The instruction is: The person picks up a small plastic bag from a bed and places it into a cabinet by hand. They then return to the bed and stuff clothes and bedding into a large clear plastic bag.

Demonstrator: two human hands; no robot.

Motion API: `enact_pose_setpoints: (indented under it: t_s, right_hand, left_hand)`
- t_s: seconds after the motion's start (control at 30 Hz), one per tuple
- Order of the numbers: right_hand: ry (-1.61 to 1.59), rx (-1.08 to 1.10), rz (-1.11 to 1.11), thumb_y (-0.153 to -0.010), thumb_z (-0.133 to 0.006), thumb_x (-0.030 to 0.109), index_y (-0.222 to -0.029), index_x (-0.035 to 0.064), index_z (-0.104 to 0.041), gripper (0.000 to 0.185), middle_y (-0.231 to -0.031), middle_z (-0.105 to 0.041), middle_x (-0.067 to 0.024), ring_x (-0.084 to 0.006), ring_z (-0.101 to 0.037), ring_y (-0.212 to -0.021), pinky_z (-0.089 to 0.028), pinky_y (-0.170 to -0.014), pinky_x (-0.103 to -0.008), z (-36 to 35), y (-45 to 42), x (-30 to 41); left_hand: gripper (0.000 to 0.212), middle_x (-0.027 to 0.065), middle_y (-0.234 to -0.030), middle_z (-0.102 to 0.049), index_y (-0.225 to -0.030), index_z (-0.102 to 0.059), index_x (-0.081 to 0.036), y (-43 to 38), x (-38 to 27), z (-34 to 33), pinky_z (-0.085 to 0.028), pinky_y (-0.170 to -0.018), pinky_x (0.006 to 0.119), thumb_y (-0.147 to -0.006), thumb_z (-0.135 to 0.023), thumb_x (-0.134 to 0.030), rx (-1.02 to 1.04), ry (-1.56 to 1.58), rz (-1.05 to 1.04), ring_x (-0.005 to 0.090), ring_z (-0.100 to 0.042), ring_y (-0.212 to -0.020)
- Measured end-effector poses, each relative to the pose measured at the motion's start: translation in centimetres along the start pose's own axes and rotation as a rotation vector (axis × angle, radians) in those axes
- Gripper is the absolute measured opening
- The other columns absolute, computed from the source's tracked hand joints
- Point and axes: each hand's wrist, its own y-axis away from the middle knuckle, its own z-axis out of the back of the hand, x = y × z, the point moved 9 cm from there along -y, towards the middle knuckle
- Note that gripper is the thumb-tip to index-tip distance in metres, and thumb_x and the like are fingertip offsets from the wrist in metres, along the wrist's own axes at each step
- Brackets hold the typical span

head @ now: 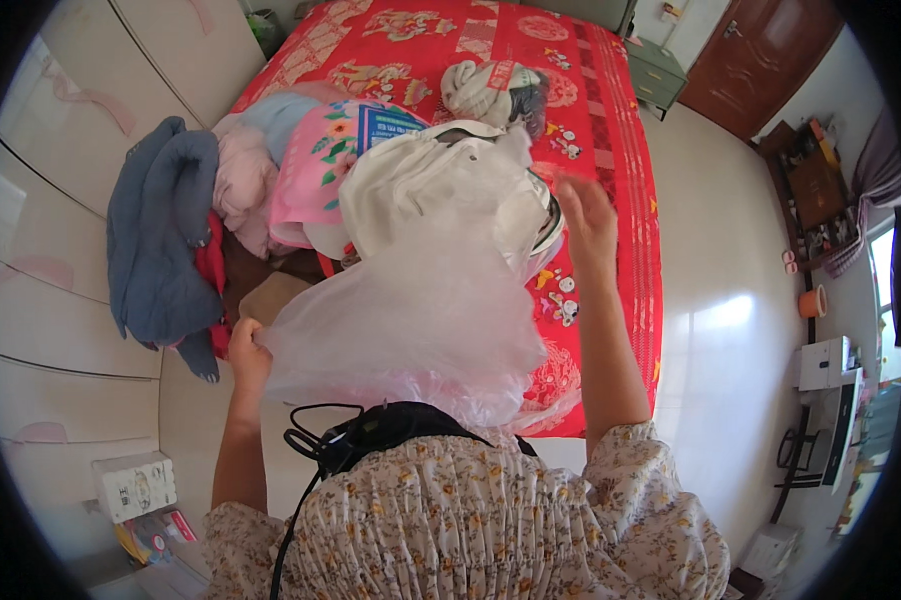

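A translucent plastic bag (413, 322) spreads in front of me, over the near edge of the bed. At its left edge, my left hand (250, 356) pinches the plastic. My right hand (591, 217) is raised on the right, blurred by motion, with no object visible in it. It is beside a white bag or bundle of fabric (420, 180) with a dark-edged opening on its right. The clear plastic covers part of this white item. Behind it on the left lies a pink floral bag (308, 180) with a blue printed panel.
A red patterned bedspread (623, 315) covers the bed. Blue-grey padded clothing (162, 247) and a pale pink garment (244, 180) are heaped left, near wardrobe doors (53, 315). A plastic-wrapped bundle (488, 90) lies farther back. A black cable (300, 517) hangs at my front.
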Motion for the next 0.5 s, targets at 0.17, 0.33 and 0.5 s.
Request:
enact_pose_setpoints:
  t_s: [0.17,0.33,0.5]
  right_hand:
    - [0.805,0.428,0.581,-0.061,-0.071,0.028,-0.109,0.0100,-0.051,0.055,-0.127,-0.035,-0.0136,-0.0365,-0.033,-0.116,-0.030,-0.093,-0.0453,-11.4,6.1,12.3]
    - [1.106,0.481,0.307,-0.066,-0.067,0.028,-0.115,0.0087,-0.045,0.058,-0.124,-0.035,-0.0156,-0.0323,-0.041,-0.107,-0.038,-0.083,-0.0393,-7.1,5.5,-2.6]
    - [0.243,0.395,-0.452,-0.079,-0.056,0.015,-0.077,-0.0012,-0.056,0.016,-0.055,-0.052,-0.0032,-0.0106,-0.047,-0.046,-0.038,-0.043,-0.0247,-2.1,4.5,-11.7]
  left_hand:
    - [0.010,0.0104,-0.065,-0.046,-0.069,-0.043,-0.001,0.0,0.0,0.3,-0.038,-0.058,0.027,-0.065,-0.046,0.007,-0.057,0.007,-0.001,0.0216,-0.046,-0.063]
    - [0.007,0.0028,-0.068,-0.051,-0.073,-0.049,-0.002,0.4,1.5,-0.9,-0.040,-0.062,0.024,-0.070,-0.055,-0.001,0.121,0.186,0.198,0.0098,-0.048,-0.068]
    - [0.020,0.0000,-0.071,-0.052,-0.085,-0.055,-0.001,0.9,2.5,-2.0,-0.041,-0.065,0.021,-0.066,-0.055,0.005,0.270,0.377,0.230,0.0105,-0.051,-0.071]
